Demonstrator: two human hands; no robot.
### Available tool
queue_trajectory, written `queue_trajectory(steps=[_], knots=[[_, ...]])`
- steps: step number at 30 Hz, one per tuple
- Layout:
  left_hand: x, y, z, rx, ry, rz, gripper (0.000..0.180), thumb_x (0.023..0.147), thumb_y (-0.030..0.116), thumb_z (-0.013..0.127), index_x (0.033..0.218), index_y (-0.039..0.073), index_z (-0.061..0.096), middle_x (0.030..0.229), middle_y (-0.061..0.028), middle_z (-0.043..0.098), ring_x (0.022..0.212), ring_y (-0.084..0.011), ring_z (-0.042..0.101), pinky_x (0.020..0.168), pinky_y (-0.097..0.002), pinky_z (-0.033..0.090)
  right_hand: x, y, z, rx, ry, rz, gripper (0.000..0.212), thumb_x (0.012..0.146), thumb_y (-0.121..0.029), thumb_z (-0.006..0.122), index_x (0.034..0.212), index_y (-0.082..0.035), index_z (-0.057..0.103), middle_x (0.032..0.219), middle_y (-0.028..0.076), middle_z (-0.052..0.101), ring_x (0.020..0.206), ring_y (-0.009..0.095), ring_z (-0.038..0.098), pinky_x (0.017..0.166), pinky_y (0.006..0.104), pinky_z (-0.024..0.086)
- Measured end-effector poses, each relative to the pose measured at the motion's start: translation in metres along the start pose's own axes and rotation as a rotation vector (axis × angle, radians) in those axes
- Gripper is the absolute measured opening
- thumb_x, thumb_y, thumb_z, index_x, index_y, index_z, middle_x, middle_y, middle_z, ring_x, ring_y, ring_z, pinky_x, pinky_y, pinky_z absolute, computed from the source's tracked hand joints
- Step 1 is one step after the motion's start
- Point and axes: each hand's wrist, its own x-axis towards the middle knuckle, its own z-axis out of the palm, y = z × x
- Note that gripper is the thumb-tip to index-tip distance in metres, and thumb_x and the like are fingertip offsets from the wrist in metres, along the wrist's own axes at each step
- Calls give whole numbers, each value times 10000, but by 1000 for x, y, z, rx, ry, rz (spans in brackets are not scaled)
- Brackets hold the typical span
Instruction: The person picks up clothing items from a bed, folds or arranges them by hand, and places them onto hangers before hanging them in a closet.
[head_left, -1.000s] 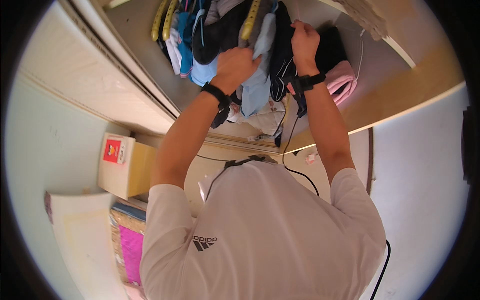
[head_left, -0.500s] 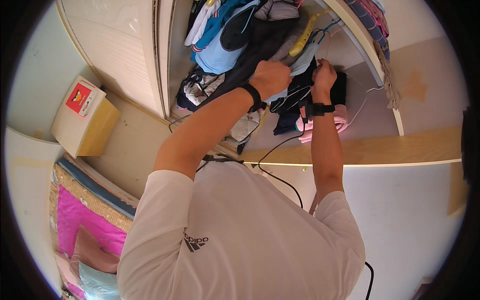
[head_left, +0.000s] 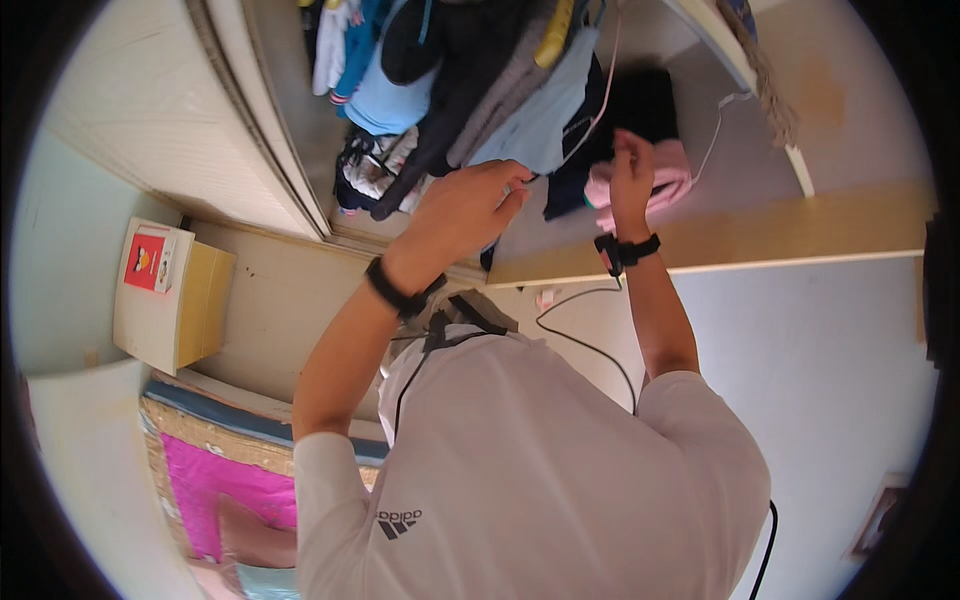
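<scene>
In the wardrobe, a light blue garment hangs beside dark grey clothing. My left hand is at its lower edge, fingertips and thumb closed on the hem. To the right, my right hand is raised over a folded pink cloth with its fingers drawn together; whatever they may hold is too small to make out. A black folded garment lies behind that hand. A thin pale cord runs down along the light blue garment's right side.
Other clothes, including a blue top, hang at the left above a bunched patterned garment. A yellow hanger shows above. The wooden shelf edge crosses in front. A black cable trails from my right wristband.
Both hands have come down and nearer to me, my left hand also moving left. The light blue garment now hangs more spread out, and the view has shifted.
</scene>
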Motion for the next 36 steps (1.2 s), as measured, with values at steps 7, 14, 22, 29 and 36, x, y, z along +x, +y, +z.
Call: queue_trajectory(steps=[7,14,22,29,36], knots=[[-36,135,-39,-651,222,758,489,764,-30,628,1244,57,673,944,-106,718,811,-232,700,617,-333,549,-351,87,-139,-116,-799,986,210,987,-203,587,989,-11,672,856,96,713,789,176,684,703,303,543],[-25,214,49,-1257,-483,756,407,826,15,609,1226,62,672,969,-131,721,802,-246,705,629,-339,554,-656,-14,-252,97,118,2022,177,949,-190,604,982,-25,659,751,116,680,575,210,629,493,331,491],[-96,347,202,-1718,-1457,541,319,897,65,588,1205,67,670,998,-160,725,792,-262,711,642,-345,560,-867,-300,-147,271,1088,2169,264,936,-244,573,1062,-46,695,818,104,708,665,228,699,584,344,559],[-215,460,273,-1853,-2161,373,252,958,110,570,1187,72,668,1023,-186,728,782,-276,716,654,-351,565,-903,-442,-3,444,1883,2162,213,953,-142,549,996,28,669,736,130,673,558,219,651,479,351,528],[-292,515,323,-1710,-2540,290,204,1020,154,551,1170,77,667,1049,-211,731,773,-290,721,666,-357,571,-877,-401,51,463,1998,2162,251,948,-221,589,989,6,687,770,110,698,599,210,682,534,322,549]])
